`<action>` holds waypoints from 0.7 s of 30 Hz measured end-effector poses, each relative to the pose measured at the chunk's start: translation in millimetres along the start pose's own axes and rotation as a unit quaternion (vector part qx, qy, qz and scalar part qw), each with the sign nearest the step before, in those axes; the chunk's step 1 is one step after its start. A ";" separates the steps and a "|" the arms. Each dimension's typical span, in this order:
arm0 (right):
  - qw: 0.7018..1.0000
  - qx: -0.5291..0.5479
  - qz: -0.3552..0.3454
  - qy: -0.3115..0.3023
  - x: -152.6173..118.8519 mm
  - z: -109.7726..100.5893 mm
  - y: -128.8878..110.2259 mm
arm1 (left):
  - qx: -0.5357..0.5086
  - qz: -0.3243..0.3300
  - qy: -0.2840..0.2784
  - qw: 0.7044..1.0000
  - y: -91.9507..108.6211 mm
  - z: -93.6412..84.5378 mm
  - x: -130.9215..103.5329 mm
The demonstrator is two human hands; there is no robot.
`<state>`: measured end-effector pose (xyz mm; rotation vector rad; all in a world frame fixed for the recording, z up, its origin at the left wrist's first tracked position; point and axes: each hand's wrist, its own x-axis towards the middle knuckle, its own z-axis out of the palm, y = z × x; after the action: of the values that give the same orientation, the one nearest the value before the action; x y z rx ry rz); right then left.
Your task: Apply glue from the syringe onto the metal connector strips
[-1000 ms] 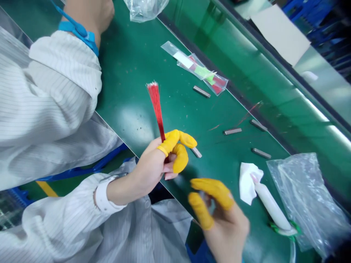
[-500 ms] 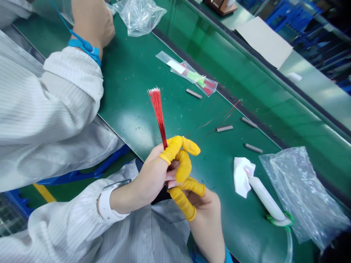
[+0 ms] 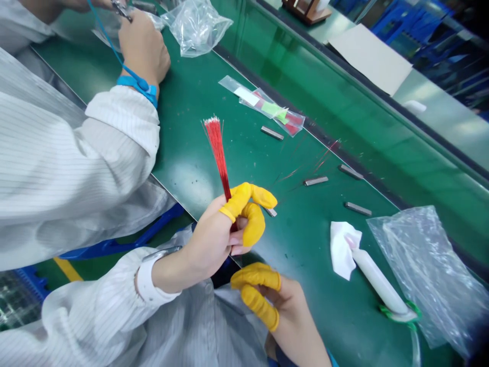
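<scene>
Head view, one item: red wire bundle (image 3: 218, 153), gripped in the left hand (image 3: 218, 229). Lower length hidden within the curled fingers; only the upper length shows, rising above the thumb side of the fist. Long axis near upright in the picture, leaning slightly left; pale tips uppermost, splayed like a brush. Right hand (image 3: 284, 300): below the left, apart from it, thumb and forefinger brought together; whether anything is pinched there cannot be told. Small metal bar (image 3: 271, 211): partly covered by a left fingertip. Co-worker's hand (image 3: 143, 46): upper left, beside a metal tool (image 3: 123, 11) cut off by the frame.
</scene>
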<state>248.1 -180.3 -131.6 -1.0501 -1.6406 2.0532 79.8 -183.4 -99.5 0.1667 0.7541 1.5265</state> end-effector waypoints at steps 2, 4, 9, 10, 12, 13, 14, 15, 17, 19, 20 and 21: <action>1.000 -0.023 0.005 -0.019 4.7 -10.4 -7.3 | 0.003 -0.002 0.013 1.000 2.9 0.3 0.1; 0.999 -0.037 0.007 -0.008 11.8 -19.7 -17.3 | 0.004 -0.004 0.015 1.000 4.3 1.6 0.4; 0.993 -0.116 0.008 -0.036 29.7 -22.1 -43.6 | 0.001 -0.011 -0.004 1.000 0.8 5.7 1.2; 0.991 -0.122 0.006 -0.057 32.8 -19.2 -47.1 | 0.000 -0.011 -0.007 1.000 -0.3 5.7 1.0; 0.988 -0.127 0.002 -0.091 38.2 -13.0 -51.3 | -0.001 -0.010 -0.017 1.000 -2.3 4.9 0.1; 0.987 -0.126 0.000 -0.101 40.1 -10.4 -52.0 | 0.001 -0.010 -0.021 1.000 -3.1 4.5 -0.7; 0.986 -0.125 0.000 -0.108 41.4 -8.6 -52.1 | 0.003 -0.009 -0.022 1.000 -3.8 4.1 -1.6; 0.986 -0.126 0.003 -0.112 41.9 -7.7 -51.9 | 0.007 -0.009 -0.022 1.000 -4.6 4.2 -2.5; 0.985 -0.126 0.012 -0.119 40.5 -8.4 -51.2 | 0.012 -0.009 -0.015 1.000 -6.5 5.6 -4.6; 0.984 -0.128 0.017 -0.124 37.2 -11.5 -51.1 | 0.016 -0.008 -0.012 1.000 -8.9 8.3 -6.4; 0.984 -0.125 0.018 -0.125 35.6 -13.2 -51.2 | 0.017 -0.008 -0.012 1.000 -10.2 9.7 -7.1; 0.985 -0.121 0.018 -0.125 34.3 -14.8 -51.2 | 0.018 -0.008 -0.013 1.000 -11.4 10.8 -7.7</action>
<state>225.0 -132.7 -96.8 -0.9292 -2.0521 2.1193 96.1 -187.6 -94.8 0.2067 0.7606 1.4940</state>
